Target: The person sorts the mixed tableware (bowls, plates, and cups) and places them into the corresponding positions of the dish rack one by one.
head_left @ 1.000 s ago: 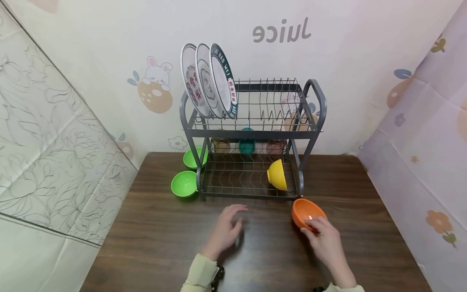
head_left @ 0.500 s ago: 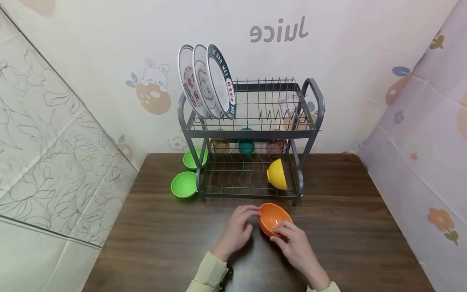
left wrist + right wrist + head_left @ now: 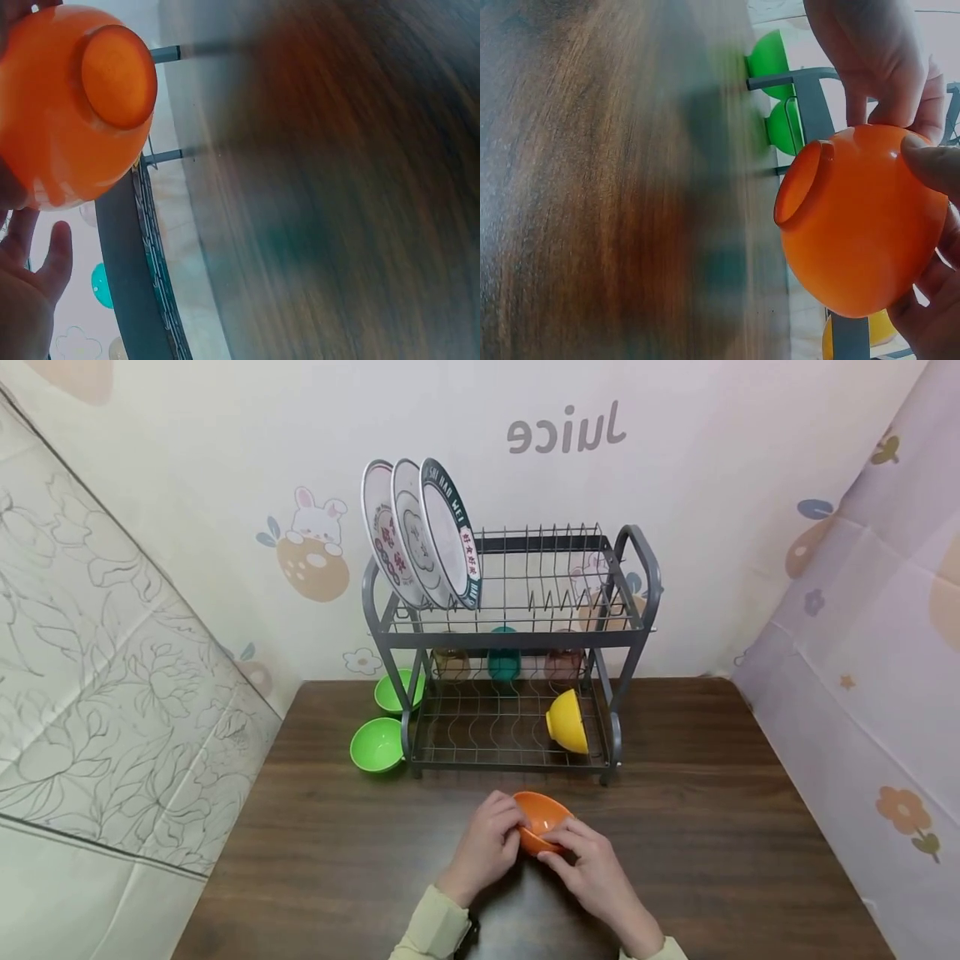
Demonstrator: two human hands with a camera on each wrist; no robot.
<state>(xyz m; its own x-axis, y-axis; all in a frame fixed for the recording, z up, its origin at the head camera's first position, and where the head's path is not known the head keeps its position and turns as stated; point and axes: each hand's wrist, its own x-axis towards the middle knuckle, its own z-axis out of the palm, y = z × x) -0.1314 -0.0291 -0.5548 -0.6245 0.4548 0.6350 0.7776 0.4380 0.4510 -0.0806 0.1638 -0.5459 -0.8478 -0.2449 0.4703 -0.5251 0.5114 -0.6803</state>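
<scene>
Both hands hold an orange bowl (image 3: pixel 542 814) over the near middle of the table, its open side tilted up. My right hand (image 3: pixel 592 868) pinches the near right part of the rim, fingers inside and thumb outside. On the opposite side my left hand (image 3: pixel 489 843) grips the left rim, its fingers bent over the edge. In the left wrist view, the bowl's round foot (image 3: pixel 120 76) faces the camera. The right wrist view has the right thumb (image 3: pixel 934 163) against the bowl's outer wall. Parts of both hands are hidden behind the bowl in the wrist views.
Behind the hands stands a two-tier dish rack (image 3: pixel 510 639). Three plates (image 3: pixel 448 535) lean upright on its upper left. Below, a yellow bowl (image 3: pixel 567 722) sits on edge, with three cups (image 3: pixel 504 656) further back. Two green bowls (image 3: pixel 377 746) lie left of the rack.
The right hand has carried the orange bowl leftward to the middle. My left hand has moved slightly right and taken hold of its left rim.
</scene>
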